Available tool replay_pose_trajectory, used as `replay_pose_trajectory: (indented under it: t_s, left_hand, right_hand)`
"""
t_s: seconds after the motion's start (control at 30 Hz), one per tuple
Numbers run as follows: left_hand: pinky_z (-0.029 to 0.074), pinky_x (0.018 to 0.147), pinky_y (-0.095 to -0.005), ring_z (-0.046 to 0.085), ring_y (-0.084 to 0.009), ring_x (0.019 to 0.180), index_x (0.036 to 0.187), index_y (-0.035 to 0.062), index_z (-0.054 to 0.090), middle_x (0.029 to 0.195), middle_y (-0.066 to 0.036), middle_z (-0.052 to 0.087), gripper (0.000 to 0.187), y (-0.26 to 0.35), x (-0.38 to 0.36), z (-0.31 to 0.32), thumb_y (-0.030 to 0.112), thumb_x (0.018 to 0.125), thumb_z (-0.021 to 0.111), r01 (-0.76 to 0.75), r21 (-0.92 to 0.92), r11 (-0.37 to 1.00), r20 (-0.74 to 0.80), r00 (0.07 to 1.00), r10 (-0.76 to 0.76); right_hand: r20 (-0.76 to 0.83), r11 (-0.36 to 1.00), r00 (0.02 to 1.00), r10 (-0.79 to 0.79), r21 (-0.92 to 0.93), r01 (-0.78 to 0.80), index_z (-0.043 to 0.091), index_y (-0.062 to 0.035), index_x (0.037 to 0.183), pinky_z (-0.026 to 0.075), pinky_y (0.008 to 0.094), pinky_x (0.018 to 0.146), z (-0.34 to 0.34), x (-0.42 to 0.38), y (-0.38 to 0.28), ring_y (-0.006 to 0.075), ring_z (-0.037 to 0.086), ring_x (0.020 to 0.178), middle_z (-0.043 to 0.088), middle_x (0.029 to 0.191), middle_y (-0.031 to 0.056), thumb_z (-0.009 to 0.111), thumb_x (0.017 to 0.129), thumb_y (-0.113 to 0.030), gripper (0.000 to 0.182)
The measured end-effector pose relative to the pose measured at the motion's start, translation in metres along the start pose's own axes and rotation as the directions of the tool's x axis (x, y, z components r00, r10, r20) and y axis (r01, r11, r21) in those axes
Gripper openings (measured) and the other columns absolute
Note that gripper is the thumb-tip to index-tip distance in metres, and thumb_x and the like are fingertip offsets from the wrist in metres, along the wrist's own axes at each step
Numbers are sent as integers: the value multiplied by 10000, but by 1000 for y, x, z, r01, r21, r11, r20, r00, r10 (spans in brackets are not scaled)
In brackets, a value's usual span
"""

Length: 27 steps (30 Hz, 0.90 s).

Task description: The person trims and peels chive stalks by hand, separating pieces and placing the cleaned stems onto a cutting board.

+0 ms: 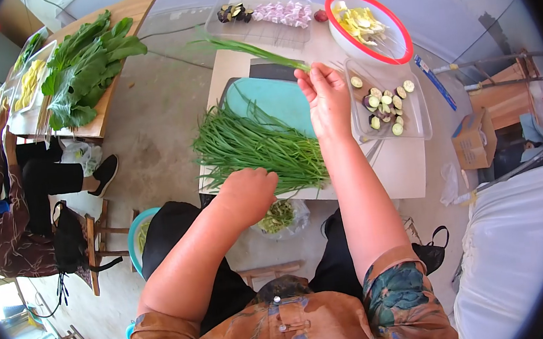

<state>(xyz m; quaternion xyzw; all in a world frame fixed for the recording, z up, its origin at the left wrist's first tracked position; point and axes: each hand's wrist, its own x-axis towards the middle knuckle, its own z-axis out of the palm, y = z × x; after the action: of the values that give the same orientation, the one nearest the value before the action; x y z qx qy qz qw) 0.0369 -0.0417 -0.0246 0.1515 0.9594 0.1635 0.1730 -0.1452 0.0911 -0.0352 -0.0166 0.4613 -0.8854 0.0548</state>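
A large heap of long green chives (pixel 259 146) lies on the low table, partly over a turquoise cutting board (pixel 272 104). My left hand (pixel 249 194) is at the heap's near edge, back up, its fingers curled and their tips hidden. Raised over the board's right side, my right hand (pixel 326 95) pinches a few chive stalks (pixel 250 50) between thumb and fingers. The stalks stretch out to the upper left. Right of that hand stands a clear tray (pixel 420 116) with cut eggplant pieces (pixel 385 103).
A red-rimmed bowl (pixel 405 32) holds yellow pieces. Behind the board stands a clear tray (pixel 222 33) with pink and dark pieces. Leafy greens (pixel 82 73) lie on another table at left, where a person (pixel 14 214) sits. A bag of trimmings (pixel 279 218) is below my table's edge.
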Motion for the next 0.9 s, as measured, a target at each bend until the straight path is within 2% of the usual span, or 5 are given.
replay_pose_trajectory:
  t_s: [0.23, 0.57, 0.67, 0.87, 0.9]
  left_hand:
    - [517, 808, -434, 632, -317, 948, 999, 48, 590, 951, -120, 626, 276, 8, 8, 1, 252, 843, 691, 2, 10, 1000, 18, 1000, -2]
    - [514, 813, -430, 630, -317, 953, 1003, 48, 586, 955, -119, 624, 276, 16, 14, -1, 241, 843, 699, -17, 27, 999, 41, 999, 16]
    - [511, 817, -434, 628, -319, 958, 994, 45, 594, 956, -120, 626, 264, 14, 14, 1, 231, 839, 701, -24, 19, 1000, 53, 998, 23]
    - [503, 832, -438, 622, -321, 973, 974, 45, 611, 961, -118, 628, 234, 11, 13, 2, 202, 829, 707, -24, 45, 999, 88, 996, 20]
    - [503, 832, -438, 622, -321, 973, 974, 45, 611, 961, -118, 628, 234, 12, 14, 2, 202, 829, 707, -26, 41, 999, 90, 996, 23]
  right_hand:
    - [-373, 853, 903, 214, -378, -359, 590, 9, 1043, 577, 276, 749, -127, 30, 79, 220, 693, 877, 638, 968, 81, 626, 941, -59, 128]
    - [-485, 886, 873, 54, -380, -265, 588, 52, 1163, 556, 277, 765, -153, 37, 63, 202, 693, 889, 652, 1031, 117, 636, 923, -84, 280]
    - [-377, 611, 905, -197, -769, -187, 576, 46, 1240, 526, 313, 836, -165, 31, 58, 219, 679, 937, 647, 1144, 159, 657, 911, -123, 379]
    - [13, 483, 974, 225, -870, -100, 678, 1, 1114, 518, 345, 811, -148, -1, 3, 223, 688, 906, 716, 1031, 154, 692, 873, -166, 293]
    - [120, 326, 950, 290, -945, 20, 700, -29, 1052, 522, 347, 782, -144, -10, -5, 228, 691, 884, 722, 959, 136, 685, 866, -172, 235]
